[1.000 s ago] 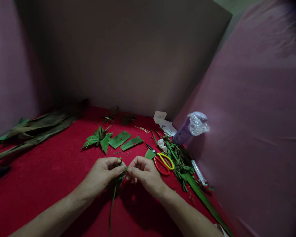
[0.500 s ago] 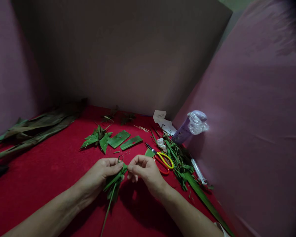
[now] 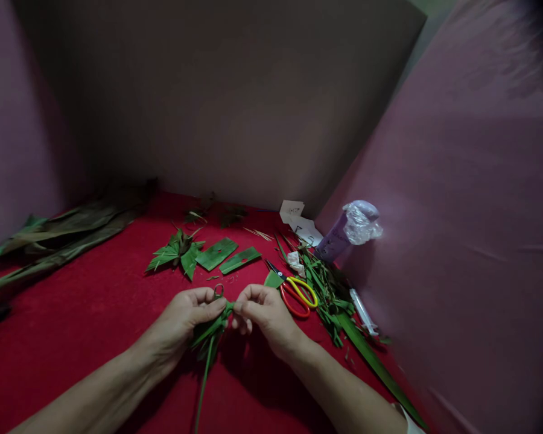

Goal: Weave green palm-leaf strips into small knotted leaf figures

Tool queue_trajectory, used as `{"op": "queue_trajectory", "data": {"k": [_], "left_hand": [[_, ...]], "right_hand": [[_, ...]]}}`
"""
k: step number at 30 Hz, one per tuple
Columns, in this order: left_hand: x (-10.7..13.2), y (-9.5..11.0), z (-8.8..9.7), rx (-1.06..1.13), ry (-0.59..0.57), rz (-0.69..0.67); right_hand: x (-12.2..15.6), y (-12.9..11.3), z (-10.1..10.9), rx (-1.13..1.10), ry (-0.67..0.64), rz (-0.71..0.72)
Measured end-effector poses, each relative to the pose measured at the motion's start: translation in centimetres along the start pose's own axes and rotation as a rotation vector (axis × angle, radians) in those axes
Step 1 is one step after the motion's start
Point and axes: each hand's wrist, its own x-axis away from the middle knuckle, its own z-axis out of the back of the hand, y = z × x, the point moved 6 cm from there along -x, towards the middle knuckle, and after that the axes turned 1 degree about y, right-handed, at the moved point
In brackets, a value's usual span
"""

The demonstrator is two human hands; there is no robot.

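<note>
My left hand and my right hand meet over the red cloth, both pinched on a folded green leaf piece. A small loop of leaf sticks up between my thumbs, and a long thin leaf strip hangs down from the piece toward me. Red and yellow scissors lie just right of my right hand.
A folded leaf star and two cut leaf rectangles lie beyond my hands. Leaf scraps, paper slips and a purple bottle under plastic wrap sit at the right. Long dried leaves lie far left. Panels wall the area.
My hands have stayed together on the leaf piece. The hanging strip swung left and then back toward the middle, and more of the folded leaf now shows under my left fingers.
</note>
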Motion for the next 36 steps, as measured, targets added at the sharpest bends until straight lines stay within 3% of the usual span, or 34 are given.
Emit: {"op": "queue_trajectory", "data": {"k": [8, 13, 20, 31, 36], "left_hand": [[0.3, 0.4, -0.4, -0.02, -0.081, -0.031], [0.3, 0.8, 0.3, -0.12, 0.041, -0.083], [0.5, 1.0, 0.3, -0.108, 0.124, -0.124], [0.6, 1.4, 0.4, -0.052, 0.077, -0.124], [0.5, 1.4, 0.4, -0.035, 0.126, -0.15]], "right_hand": [[-0.1, -0.2, 0.2, -0.009, 0.021, 0.043], [0.0, -0.1, 0.2, 0.046, 0.034, 0.078], [0.1, 0.0, 0.2, 0.081, 0.016, 0.122], [-0.1, -0.1, 0.5, 0.073, 0.054, 0.11], [-0.2, 0.2, 0.7, 0.092, 0.069, 0.13]]}}
